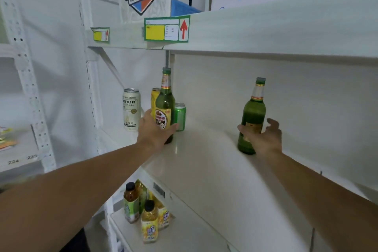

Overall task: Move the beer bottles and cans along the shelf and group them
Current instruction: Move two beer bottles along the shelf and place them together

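On the white shelf [200,161] a green beer bottle with a yellow label [166,100] stands upright at the left, and my left hand [154,129] is wrapped around its lower body. Behind it stand a yellow can [154,98], a green can [180,115] and a white can [131,108]. To the right a second green bottle [253,112] stands upright. My right hand [263,137] cups its lower part, fingers spread around it and not fully closed.
The upper shelf edge [245,32] with price tags hangs low over the bottles. The shelf's back wall [296,96] is close behind. Juice bottles [149,221] stand on the lower shelf. A white upright post [30,88] is at the left.
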The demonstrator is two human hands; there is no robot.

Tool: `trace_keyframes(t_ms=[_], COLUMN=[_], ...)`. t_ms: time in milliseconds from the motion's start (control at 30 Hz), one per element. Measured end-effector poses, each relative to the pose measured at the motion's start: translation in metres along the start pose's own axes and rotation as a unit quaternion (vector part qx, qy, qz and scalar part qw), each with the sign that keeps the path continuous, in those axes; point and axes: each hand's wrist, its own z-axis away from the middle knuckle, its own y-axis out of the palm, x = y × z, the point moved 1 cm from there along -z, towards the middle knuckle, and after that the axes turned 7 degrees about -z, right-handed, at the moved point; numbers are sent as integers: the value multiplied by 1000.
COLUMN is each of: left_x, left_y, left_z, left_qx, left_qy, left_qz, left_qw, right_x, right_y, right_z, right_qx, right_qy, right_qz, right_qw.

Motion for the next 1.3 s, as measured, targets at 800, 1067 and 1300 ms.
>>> trace_keyframes(t_ms=[800,1067,1300], left_x=[-24,-57,-62], left_y=[3,-16,-22], left_z=[6,70,123], left_qx=[28,49,61], left_qy=[19,34,30], left_qz=[25,76,101], left_qw=[999,995,993], right_x=[6,12,14], right_y=[-4,-31,-56], right_z=[9,55,94], right_qx=[45,95,100], right_qy=[-31,-65,-70], right_qz=[7,-26,-56], right_qw=[998,993,991])
